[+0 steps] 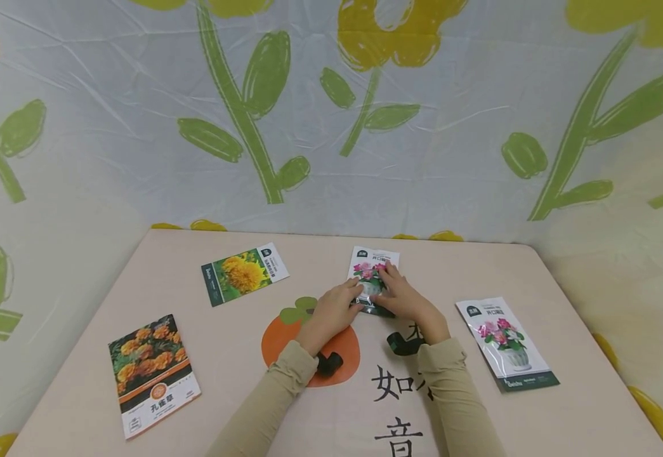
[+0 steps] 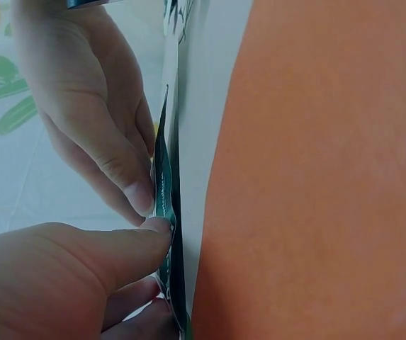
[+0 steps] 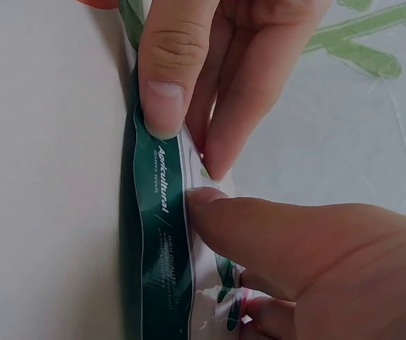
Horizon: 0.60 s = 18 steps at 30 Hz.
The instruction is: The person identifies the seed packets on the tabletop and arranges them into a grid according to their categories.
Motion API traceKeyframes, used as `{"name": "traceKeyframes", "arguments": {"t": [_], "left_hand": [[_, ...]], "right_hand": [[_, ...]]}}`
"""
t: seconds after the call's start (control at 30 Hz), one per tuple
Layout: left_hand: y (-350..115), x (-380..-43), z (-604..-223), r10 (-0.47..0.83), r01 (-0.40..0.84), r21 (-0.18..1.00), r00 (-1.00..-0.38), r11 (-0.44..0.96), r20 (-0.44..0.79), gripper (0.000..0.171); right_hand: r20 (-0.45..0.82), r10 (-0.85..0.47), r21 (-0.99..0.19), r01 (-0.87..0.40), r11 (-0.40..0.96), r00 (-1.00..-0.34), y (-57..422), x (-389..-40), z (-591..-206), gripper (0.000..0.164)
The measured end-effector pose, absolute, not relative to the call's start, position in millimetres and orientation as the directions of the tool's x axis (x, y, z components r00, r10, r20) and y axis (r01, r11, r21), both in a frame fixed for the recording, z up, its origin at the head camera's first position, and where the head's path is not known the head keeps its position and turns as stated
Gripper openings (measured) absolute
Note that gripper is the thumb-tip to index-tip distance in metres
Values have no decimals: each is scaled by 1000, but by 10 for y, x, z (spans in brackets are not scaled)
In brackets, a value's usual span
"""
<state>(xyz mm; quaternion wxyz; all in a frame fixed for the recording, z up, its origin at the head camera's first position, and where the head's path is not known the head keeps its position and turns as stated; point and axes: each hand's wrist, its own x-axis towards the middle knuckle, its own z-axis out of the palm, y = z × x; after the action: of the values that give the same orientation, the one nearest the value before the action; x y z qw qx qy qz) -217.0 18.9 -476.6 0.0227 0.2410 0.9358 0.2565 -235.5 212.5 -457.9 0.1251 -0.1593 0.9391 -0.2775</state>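
Observation:
A flower-seed packet (image 1: pixel 368 273) with pink blooms lies near the far middle of the table, its dark green bottom strip facing me. My left hand (image 1: pixel 331 311) rests on its left edge, the thumb on the green strip. From the other side my right hand (image 1: pixel 410 301) touches it, fingers stretched over the printed front. In the right wrist view both thumbs press on the packet (image 3: pixel 164 234), which looks slightly puffed. Seen edge-on in the left wrist view, the packet (image 2: pixel 161 170) bows up a little from the table.
At the right lies a matching pink-flower packet (image 1: pixel 508 346). A yellow-flower packet (image 1: pixel 245 274) is at the back left, an orange marigold packet (image 1: pixel 154 374) nearer the front left. The tablecloth (image 1: pixel 223 374) bears a printed persimmon and characters; a flowered curtain (image 1: pixel 422 184) hangs behind.

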Motion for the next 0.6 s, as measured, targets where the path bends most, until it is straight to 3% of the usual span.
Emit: {"name": "traceKeyframes", "arguments": {"t": [0.6], "left_hand": [[227, -2152, -4744, 454, 431, 449, -889, 783, 61, 47]], "right_hand": [[-113, -358, -582, -230, 780, -927, 2093, -2376, -4633, 75]]}}
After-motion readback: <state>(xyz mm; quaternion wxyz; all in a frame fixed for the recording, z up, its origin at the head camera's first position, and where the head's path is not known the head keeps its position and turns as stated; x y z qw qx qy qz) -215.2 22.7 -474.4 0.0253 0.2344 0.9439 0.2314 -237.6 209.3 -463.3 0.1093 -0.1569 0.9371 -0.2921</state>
